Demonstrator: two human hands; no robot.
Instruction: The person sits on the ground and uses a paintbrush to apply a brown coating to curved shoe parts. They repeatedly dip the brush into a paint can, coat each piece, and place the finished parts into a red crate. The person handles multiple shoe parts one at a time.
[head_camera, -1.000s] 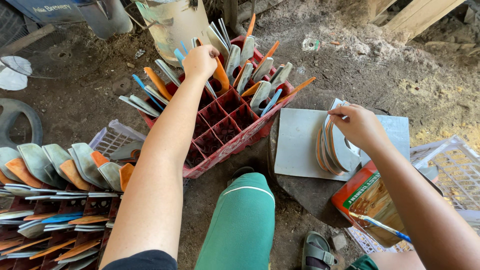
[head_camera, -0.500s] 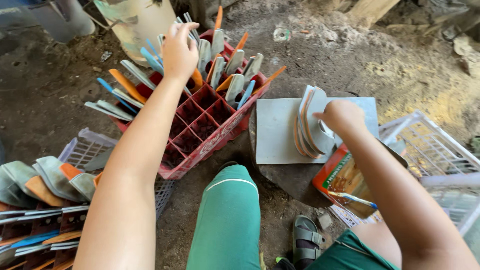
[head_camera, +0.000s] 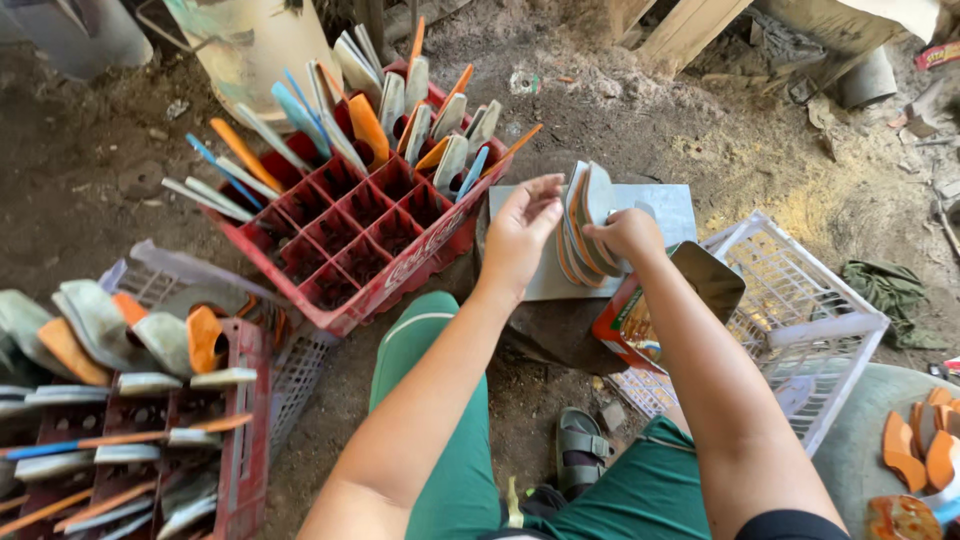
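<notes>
My right hand (head_camera: 628, 232) grips an upright stack of thin curved grey and orange pieces (head_camera: 585, 222) standing on a grey flat slab (head_camera: 665, 212). My left hand (head_camera: 523, 232) is right beside the stack on its left, fingers spread and touching the front piece. A red divided crate (head_camera: 360, 222) lies further left, its far cells filled with several similar grey, orange and blue pieces standing on end; its near cells are empty.
A second red crate (head_camera: 130, 430) full of the same pieces sits at bottom left over a white basket. A white wire basket (head_camera: 800, 310) and an open cardboard box (head_camera: 650, 315) lie right. My green-trousered knees and a sandal (head_camera: 580, 450) are below. Dirt floor all around.
My left hand has left the far cells of the red crate and come back to the stack held by my right hand. The view has shifted slightly.
</notes>
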